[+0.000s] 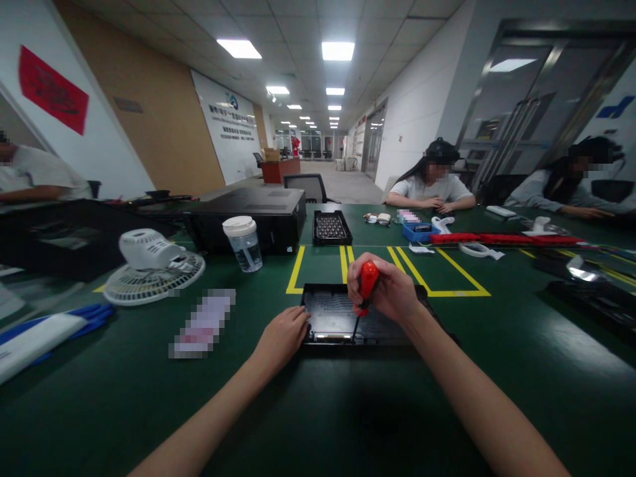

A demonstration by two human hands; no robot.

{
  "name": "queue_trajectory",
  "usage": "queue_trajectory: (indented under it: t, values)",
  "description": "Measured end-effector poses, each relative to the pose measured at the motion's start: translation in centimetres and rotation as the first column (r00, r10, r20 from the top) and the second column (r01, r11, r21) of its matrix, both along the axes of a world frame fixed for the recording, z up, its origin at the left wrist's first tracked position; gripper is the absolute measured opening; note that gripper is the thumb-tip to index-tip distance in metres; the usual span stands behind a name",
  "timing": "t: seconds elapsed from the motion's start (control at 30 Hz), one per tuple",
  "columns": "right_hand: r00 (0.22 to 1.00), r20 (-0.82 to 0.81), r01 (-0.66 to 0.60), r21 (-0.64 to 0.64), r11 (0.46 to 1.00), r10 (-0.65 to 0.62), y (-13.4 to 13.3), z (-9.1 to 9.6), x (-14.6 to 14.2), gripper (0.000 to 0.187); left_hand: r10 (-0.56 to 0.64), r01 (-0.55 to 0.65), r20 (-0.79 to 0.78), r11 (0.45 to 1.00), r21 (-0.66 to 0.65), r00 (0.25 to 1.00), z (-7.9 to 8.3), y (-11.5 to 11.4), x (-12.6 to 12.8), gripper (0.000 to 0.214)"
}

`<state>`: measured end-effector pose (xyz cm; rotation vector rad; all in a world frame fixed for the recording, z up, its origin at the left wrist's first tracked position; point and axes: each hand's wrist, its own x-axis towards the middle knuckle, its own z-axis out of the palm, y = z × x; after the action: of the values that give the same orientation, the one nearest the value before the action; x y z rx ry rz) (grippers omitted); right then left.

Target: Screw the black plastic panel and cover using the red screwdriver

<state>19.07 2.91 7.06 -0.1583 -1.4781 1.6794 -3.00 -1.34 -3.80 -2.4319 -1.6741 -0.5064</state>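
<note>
The red-handled screwdriver (368, 279) stands nearly upright, its tip down on the near edge of a flat black panel (330, 306). The panel lies on the green table (447, 377), right in front of the person. The right hand (392, 291) is wrapped tight around the handle. The left hand (283, 334) rests against the panel's left edge with fingers bent - whether it grips cannot be told. Beyond stand 1 lidded cup (244, 243), a white fan (152, 268) and a small black tray (331, 228).

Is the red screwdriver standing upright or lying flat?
Upright, slightly tilted: the right hand grips the red screwdriver handle up, its tip down on the black tray.
</note>
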Motion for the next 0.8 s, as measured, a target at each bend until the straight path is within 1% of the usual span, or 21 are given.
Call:
queue_trajectory:
  t: [0.17,0.33,0.5,0.67,0.8]
  values:
    - [1.0,0.029,0.003,0.016,1.0,-0.004,0.06,0.06,0.15,0.025,0.001,-0.001,0.012,1.0,0.012,1.0,-0.29,0.15,-0.06,0.025]
    - [0.999,0.031,-0.008,0.023,1.0,0.007,0.19,0.09,0.28,0.023,-0.002,0.002,-0.009,1.0,0.013,1.0,-0.41,0.17,-0.13,0.026]
    - [0.998,0.053,-0.047,0.033,0.998,0.045,0.37,0.18,0.59,0.021,-0.001,0.001,0.001,1.0,0.008,1.0,-0.24,0.09,-0.04,0.026]
    - [0.996,0.072,-0.047,0.013,0.999,0.046,0.42,0.28,0.87,0.02,0.003,-0.003,0.006,1.0,0.001,1.0,0.0,0.02,0.04,0.025]
    - [0.996,0.071,-0.055,0.02,0.998,0.054,0.56,0.29,1.01,0.02,0.008,-0.008,-0.01,1.0,0.008,1.0,-0.03,0.01,0.01,0.026]
